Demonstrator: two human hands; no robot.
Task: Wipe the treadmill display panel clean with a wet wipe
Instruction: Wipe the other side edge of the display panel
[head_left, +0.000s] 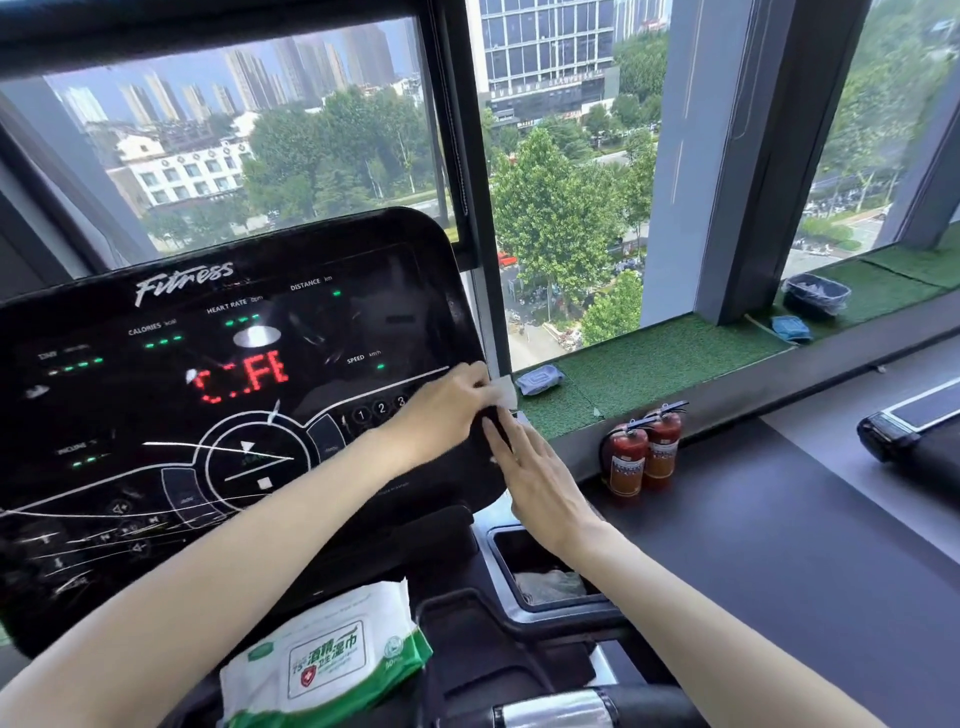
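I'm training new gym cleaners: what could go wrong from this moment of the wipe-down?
1. The glossy black treadmill display panel is lit, and the left hand pinches the white wet wipe right beside the round numbered buttons; a swipe might press one.
2. The wipe sits at the panel's right edge, so moisture might run behind that edge.

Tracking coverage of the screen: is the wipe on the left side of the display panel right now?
No, the left hand pinches the wet wipe at the right edge of the display panel.
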